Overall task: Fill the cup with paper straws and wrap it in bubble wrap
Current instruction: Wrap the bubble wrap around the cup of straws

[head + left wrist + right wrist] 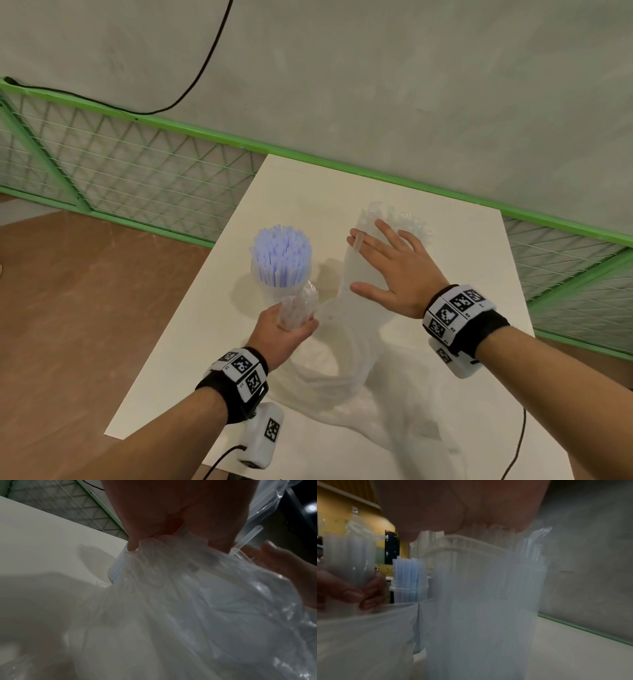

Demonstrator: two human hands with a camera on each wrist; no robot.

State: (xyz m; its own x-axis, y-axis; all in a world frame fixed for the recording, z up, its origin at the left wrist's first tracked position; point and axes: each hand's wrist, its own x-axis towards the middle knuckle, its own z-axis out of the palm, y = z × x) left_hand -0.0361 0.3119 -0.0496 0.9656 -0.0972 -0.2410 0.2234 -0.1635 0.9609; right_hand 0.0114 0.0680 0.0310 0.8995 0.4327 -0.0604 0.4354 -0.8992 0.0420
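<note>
i see the cup (279, 291) on the tabletop (191, 342) already packed with straws (281, 255); wrapping is left. my left hand (284, 330) grips a bunched end of bubble wrap (342, 377), my right hand (390, 265) hovers flat and open.

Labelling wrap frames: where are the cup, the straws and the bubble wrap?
cup (274, 291), head view, clear side wall.
straws (281, 253), head view, upper ends.
bubble wrap (296, 310), head view, bunched end.

A white tabletop (428, 394) carries a straw-filled cup (279, 291) just beyond the left grip (286, 329) — bubble wrap (342, 377) trails rightward from it.
</note>
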